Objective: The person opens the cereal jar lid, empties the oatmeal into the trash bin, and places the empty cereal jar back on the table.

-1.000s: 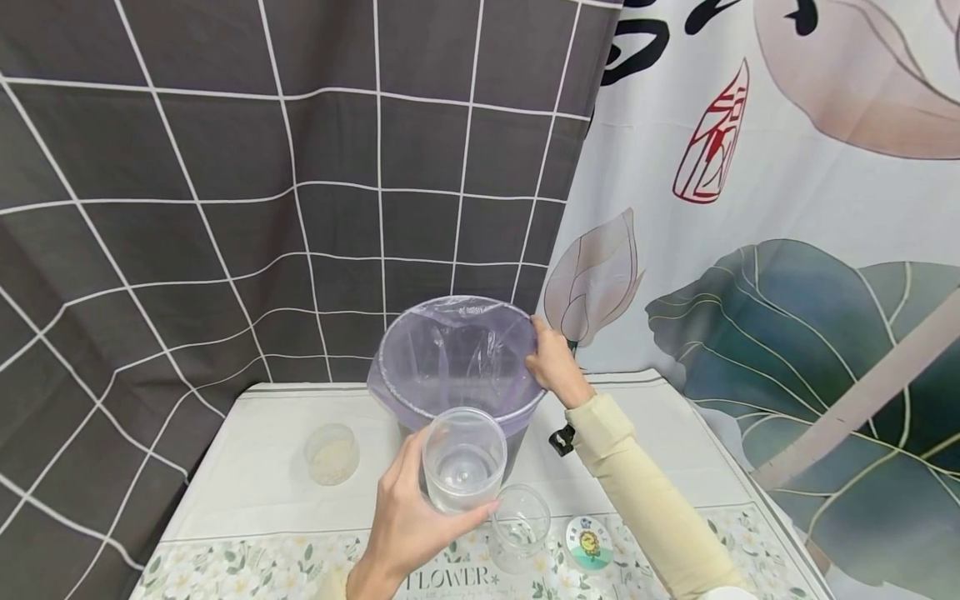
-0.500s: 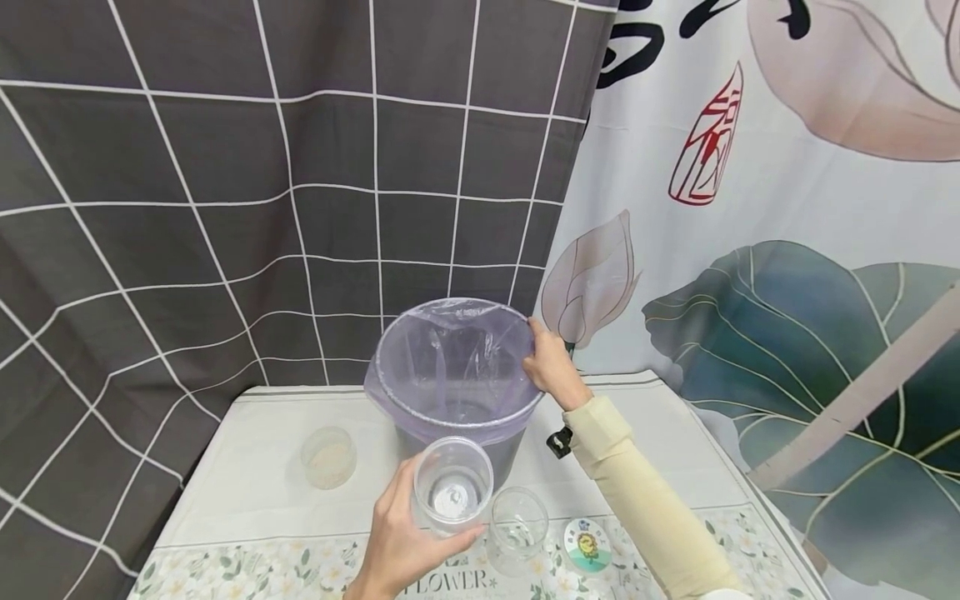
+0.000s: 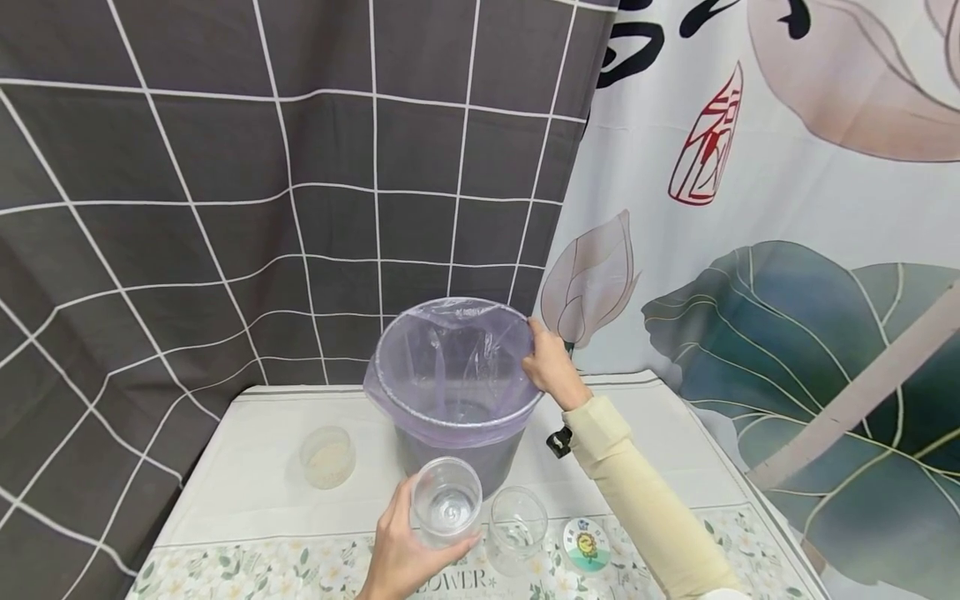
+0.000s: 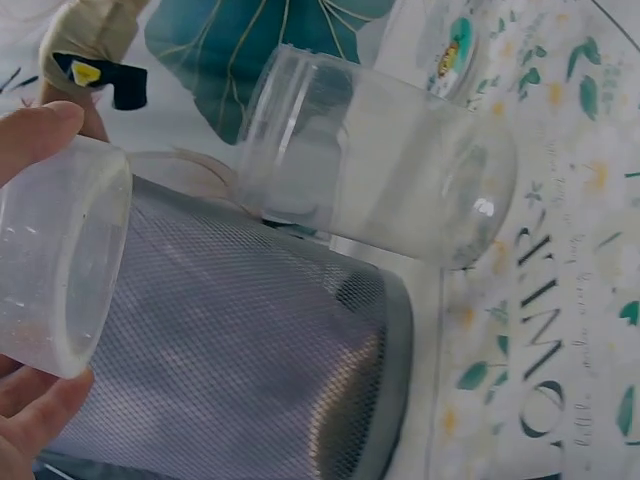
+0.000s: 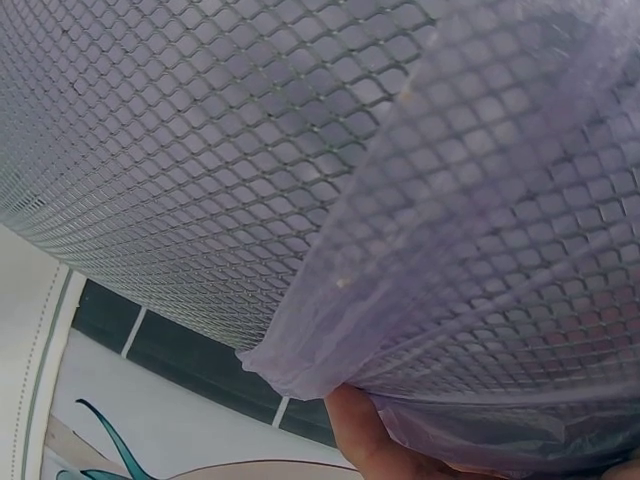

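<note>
My left hand (image 3: 405, 542) holds a clear plastic cup (image 3: 447, 504) with thumb and fingers on opposite sides of its wall. The cup's mouth faces up toward the head camera, in front of the bin. A grey mesh trash bin (image 3: 498, 462) stands on the table, lined with a thin purple trash bag (image 3: 450, 429) folded over its rim. My right hand (image 3: 553, 362) grips the bin's right rim through the bag. In the right wrist view its thumb (image 5: 360, 430) presses on the bag's edge. A clear empty-looking jar (image 3: 517, 529) stands right of the held cup.
Left of the bin sits a small clear cup (image 3: 327, 458) with pale contents. A round printed disc (image 3: 587, 544) lies right of the jar. Behind the table (image 3: 247, 492) hang a dark grid curtain (image 3: 225, 167) and a lotus-print cloth (image 3: 750, 317).
My left hand has lowered the cup, from overlapping the bin's front rim to below it near the jar. My right hand keeps its place on the rim.
</note>
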### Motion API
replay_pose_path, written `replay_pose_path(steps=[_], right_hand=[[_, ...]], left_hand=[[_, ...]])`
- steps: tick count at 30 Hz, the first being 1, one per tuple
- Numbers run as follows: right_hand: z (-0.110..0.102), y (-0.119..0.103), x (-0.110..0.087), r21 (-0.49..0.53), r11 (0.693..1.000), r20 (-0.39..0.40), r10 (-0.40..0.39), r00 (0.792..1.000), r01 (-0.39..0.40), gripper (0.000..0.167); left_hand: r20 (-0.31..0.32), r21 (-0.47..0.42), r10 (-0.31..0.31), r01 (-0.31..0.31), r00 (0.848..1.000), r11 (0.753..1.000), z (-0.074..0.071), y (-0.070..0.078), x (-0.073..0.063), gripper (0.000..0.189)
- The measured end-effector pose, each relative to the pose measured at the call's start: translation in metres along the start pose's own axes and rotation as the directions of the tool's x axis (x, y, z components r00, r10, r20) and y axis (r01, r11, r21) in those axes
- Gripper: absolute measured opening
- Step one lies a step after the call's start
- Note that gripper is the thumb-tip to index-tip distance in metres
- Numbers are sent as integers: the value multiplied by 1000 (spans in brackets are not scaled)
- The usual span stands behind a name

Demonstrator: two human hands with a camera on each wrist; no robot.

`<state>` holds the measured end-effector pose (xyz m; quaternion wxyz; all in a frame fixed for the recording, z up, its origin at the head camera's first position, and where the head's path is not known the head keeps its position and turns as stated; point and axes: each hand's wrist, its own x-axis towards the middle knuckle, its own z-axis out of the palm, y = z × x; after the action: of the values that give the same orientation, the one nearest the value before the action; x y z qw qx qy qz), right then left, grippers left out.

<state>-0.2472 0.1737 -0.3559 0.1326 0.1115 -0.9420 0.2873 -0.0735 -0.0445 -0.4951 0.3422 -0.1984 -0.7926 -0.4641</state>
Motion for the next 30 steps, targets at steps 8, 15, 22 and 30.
replay_pose_path(steps=[8, 15, 22, 30], right_hand=[[-1, -1, 0, 4, 1000, 14, 26, 1000, -26, 69], [0, -1, 1, 6, 999, 15, 37, 999, -37, 67], [0, -1, 1, -8, 1000, 9, 30, 999, -30, 67], [0, 0, 1, -4, 999, 13, 38, 999, -38, 68]], left_hand=[[52, 42, -163, 161, 985, 986, 8, -13, -18, 93], [80, 79, -252, 246, 964, 966, 16, -24, -31, 94], [110, 90, -294, 285, 949, 954, 22, -29, -41, 93], [129, 109, -301, 288, 945, 951, 26, -33, -46, 92]])
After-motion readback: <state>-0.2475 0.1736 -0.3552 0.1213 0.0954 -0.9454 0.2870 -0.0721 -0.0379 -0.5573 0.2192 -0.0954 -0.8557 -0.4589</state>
